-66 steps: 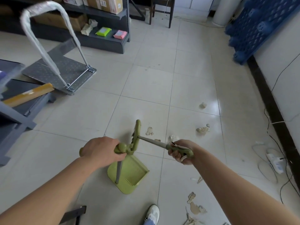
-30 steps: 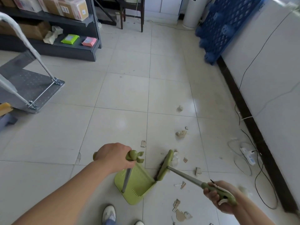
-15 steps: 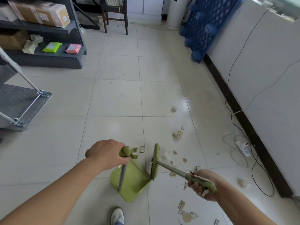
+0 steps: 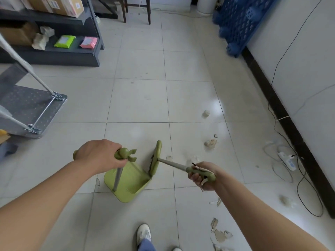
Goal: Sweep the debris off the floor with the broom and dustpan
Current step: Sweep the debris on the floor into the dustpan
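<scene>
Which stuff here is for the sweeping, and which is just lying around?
For the sweeping: broom, dustpan, crumpled debris, cardboard scraps.

Just lying around: blue pallet, platform cart, power strip, shelf boxes.

The left hand (image 4: 100,156) wraps the top grip of the green plastic dustpan (image 4: 127,184), hiding most of that handle. The green broom head (image 4: 155,158) stands edge-on at the pan's open edge, so its bristles barely show, and whether debris lies inside the pan cannot be told. The right hand (image 4: 202,178) covers part of the broom's grip. The grey platform trolley (image 4: 27,109) is cut off by the left edge, the white shoe (image 4: 144,232) by the bottom edge. The pale scraps (image 4: 220,234) near the floor's bottom edge are too small to identify.
</scene>
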{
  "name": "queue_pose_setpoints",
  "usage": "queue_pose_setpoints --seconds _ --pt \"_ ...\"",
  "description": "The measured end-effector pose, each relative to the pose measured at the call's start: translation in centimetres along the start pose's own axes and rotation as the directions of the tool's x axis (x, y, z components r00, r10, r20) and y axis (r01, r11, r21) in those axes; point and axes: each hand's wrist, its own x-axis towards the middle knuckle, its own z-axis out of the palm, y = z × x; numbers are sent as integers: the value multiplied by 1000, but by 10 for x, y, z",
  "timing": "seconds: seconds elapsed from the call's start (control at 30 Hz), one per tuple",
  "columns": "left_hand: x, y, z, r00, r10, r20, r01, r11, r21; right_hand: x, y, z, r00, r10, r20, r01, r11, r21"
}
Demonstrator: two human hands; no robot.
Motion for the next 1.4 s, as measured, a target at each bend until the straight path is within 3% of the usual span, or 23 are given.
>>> queue_pose_setpoints --seconds 0.27,0.8,1.17,1.4 --pt "10 -7 4 1000 14 26 -13 999 -38 -16 -2 -40 1000 7 -30 -1 984 180" --pt "43 75 9 963 259 77 -241 953 -183 -83 67 -118 984 54 -172 28 896 443" --pt "70 109 -16 942 328 73 -316 938 -147 -93 54 -119 972 7 -236 100 894 438" --pt "120 107 -41 969 245 10 -242 962 -123 -67 -14 -115 958 -53 -282 133 952 274"
